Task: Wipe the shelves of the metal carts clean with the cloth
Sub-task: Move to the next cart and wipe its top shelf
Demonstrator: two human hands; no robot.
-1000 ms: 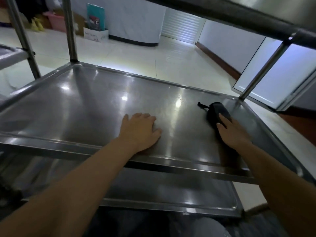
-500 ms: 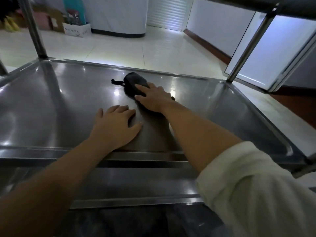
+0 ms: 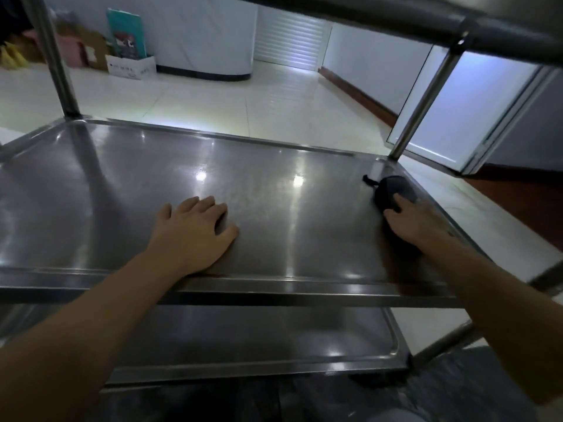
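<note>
Right hand presses the dark cloth flat against the middle shelf, fingers laid over it, close to the far right corner post. Half a second ago I had the cloth near the shelf's centre, so it has just swept out to the right edge. My left hand stays spread palm-down near the front rim, holding nothing, bracing me. I judge the right side of this shelf is now covered; the left half looks still to be wiped, and the lower shelf beneath waits its turn.
</note>
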